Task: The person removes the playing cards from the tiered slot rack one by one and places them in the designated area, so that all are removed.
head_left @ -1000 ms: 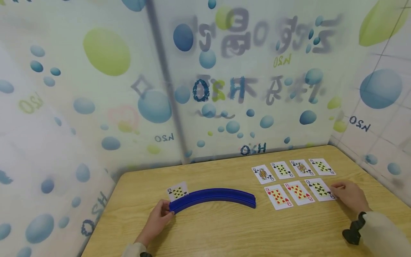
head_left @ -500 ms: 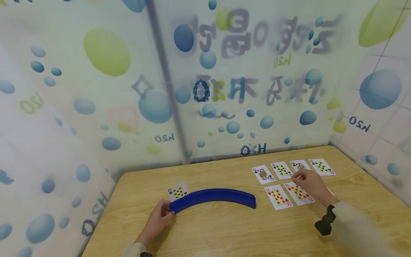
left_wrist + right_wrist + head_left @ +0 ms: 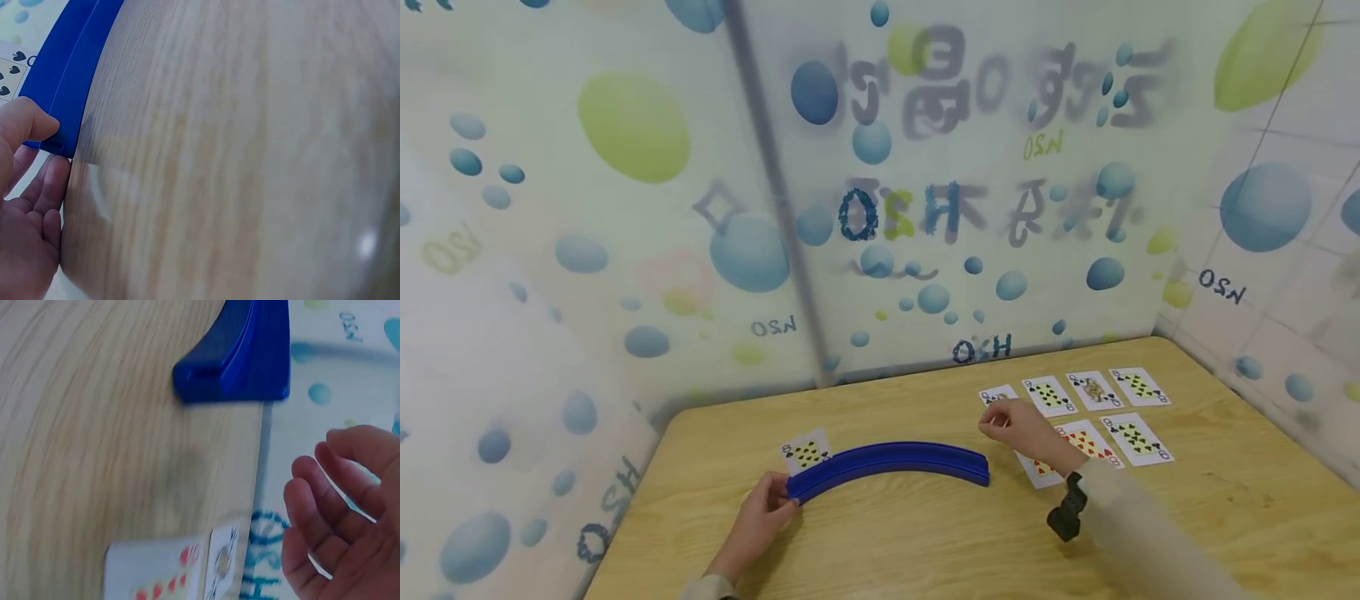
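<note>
My left hand (image 3: 762,510) grips the left end of a curved blue playing-card holder (image 3: 891,454), with the thumb (image 3: 39,122) on its front face. A black-suited playing card (image 3: 807,452) stands in the holder's slot near that end; spades show on it in the left wrist view. My right hand (image 3: 1026,431) hovers over the left side of the laid-out cards, fingers loosely bent and holding nothing. It partly hides a queen (image 3: 997,392) and a red nine (image 3: 1042,472). In the right wrist view the holder's right end (image 3: 234,369) lies just beyond the fingers.
Face-up cards lie in two rows on the wooden table (image 3: 880,542), including a black-suited card (image 3: 1138,387) at the far end and another black-suited card (image 3: 1137,438) in the front row. A bubble-patterned curtain (image 3: 925,250) closes off the back and sides.
My right hand has moved left from the front row's right end, across the cards, toward the holder. The left hand keeps its grip on the holder. The head view has shifted slightly.
</note>
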The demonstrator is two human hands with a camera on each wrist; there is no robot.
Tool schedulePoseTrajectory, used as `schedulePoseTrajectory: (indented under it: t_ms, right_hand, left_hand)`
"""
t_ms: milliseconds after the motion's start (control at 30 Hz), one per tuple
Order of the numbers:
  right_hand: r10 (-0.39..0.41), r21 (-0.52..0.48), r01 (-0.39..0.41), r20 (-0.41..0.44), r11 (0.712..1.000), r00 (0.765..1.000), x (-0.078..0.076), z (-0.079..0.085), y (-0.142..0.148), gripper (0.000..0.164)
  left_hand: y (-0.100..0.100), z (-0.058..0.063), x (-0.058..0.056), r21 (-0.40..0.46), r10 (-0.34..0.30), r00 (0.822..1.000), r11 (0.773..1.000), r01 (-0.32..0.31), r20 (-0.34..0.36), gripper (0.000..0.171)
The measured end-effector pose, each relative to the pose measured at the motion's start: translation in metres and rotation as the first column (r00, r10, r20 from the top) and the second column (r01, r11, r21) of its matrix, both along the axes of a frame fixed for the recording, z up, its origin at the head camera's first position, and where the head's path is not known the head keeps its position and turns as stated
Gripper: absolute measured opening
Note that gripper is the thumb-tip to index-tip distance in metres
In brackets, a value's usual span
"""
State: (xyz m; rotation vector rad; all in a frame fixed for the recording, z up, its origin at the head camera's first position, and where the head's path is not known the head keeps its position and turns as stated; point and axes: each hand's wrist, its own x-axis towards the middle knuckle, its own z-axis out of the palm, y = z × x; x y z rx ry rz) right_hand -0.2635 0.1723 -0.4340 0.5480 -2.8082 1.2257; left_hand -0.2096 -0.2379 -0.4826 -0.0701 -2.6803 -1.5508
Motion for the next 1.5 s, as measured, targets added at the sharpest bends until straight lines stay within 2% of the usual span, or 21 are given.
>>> schedulePoseTrajectory:
  t_ms: [133, 300, 667, 867, 1167, 1500]
  right_hand:
    - [0.123, 0.021, -0.123, -0.011, 0.992, 0.992, -0.005, 0.002, -0.026, 0.006]
    - [0.219, 0.005, -0.219, 0.012, 0.976, 0.976, -0.008, 0.004, -0.057, 0.007]
    - [0.331, -0.010, -0.330, 0.027, 0.944, 0.943, -0.015, 0.008, -0.120, 0.012]
    - [0.323, -0.014, -0.323, 0.032, 0.946, 0.946, -0.020, 0.011, -0.152, 0.019]
    - [0.306, -0.058, -0.301, 0.091, 0.952, 0.948, -0.022, 0.002, -0.191, 0.015]
    - [0.268, -0.036, -0.266, 0.044, 0.963, 0.963, -0.018, -0.009, -0.208, 0.015]
  left_hand:
    - [0.001, 0.001, 0.000, 0.001, -0.001, 1.000, 1.000, 0.001, 0.019, 0.026]
    - [0.002, 0.002, 0.000, 0.003, 0.004, 1.000, 1.000, -0.004, 0.021, 0.026]
    - [0.002, 0.003, 0.001, -0.001, 0.002, 1.000, 1.000, -0.002, 0.022, 0.027]
    - [0.002, 0.007, -0.001, 0.008, 0.004, 1.000, 1.000, -0.004, 0.009, 0.025]
    - [0.002, 0.006, 0.005, 0.028, 0.014, 1.000, 0.999, -0.015, 0.013, 0.024]
    - [0.003, 0.005, 0.004, 0.050, 0.005, 1.000, 0.999, -0.006, 0.010, 0.025]
